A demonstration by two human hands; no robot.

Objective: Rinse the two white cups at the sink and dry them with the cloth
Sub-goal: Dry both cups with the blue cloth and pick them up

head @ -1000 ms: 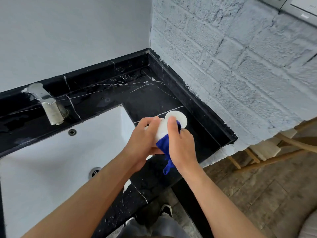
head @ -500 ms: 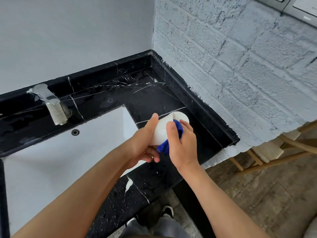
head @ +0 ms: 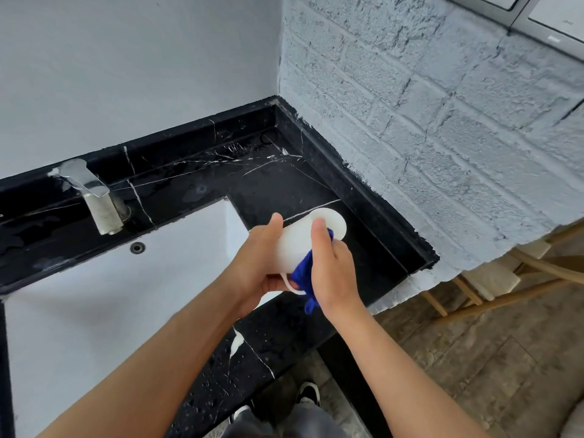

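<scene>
The left hand (head: 252,263) curls around one white cup (head: 295,248), thumb up along its side, holding it tilted above the counter's (head: 284,184) right part, just beside the sink (head: 94,295). The right hand (head: 331,273) pinches one blue cloth (head: 303,270) against the cup's wall, thumb on top. A single cup shows; its handle loops out near the left hand's fingers. One metal tap (head: 94,197) stands behind the white basin, with one round overflow hole (head: 137,247) below it. The counter is black, white-veined marble, wet with droplets, set in a corner between a smooth pale wall and a painted brick wall (head: 426,121). Wooden chair legs (head: 505,279) stand on the floor at right.
</scene>
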